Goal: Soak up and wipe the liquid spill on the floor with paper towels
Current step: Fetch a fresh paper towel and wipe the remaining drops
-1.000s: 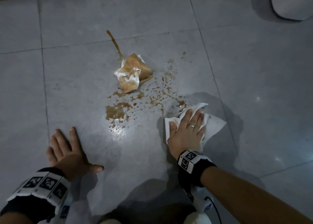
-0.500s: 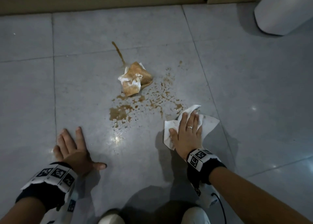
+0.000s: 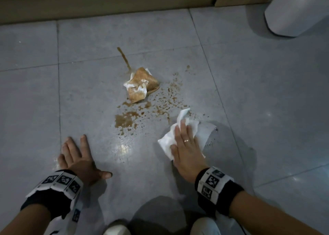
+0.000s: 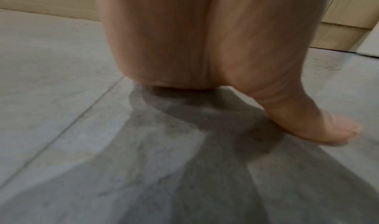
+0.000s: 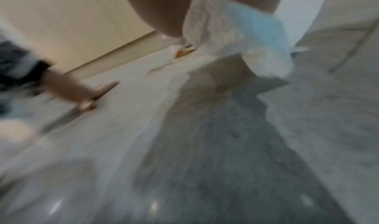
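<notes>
A brown liquid spill (image 3: 124, 120) spreads in a puddle and many droplets over the grey floor tiles. A crumpled, brown-soaked paper towel (image 3: 140, 85) lies at its far edge. My right hand (image 3: 185, 142) presses flat, fingers straight, on a clean white paper towel (image 3: 204, 133) at the spill's right edge; the right wrist view shows that white paper towel (image 5: 235, 37) bunched under the palm. My left hand (image 3: 76, 154) rests flat on the bare floor left of the spill, fingers spread, holding nothing. In the left wrist view the left hand's thumb (image 4: 320, 122) touches the tile.
A beige cabinet base (image 3: 106, 3) runs along the far edge of the floor. A white rounded bin (image 3: 297, 12) stands at the far right. My knees (image 3: 204, 226) are at the bottom edge. Grey floor tiles (image 3: 267, 92) extend to the right.
My right hand has slid the white towel back toward me and slightly right, away from the droplets. The head view has tilted up, showing more cabinet. The left hand stays planted.
</notes>
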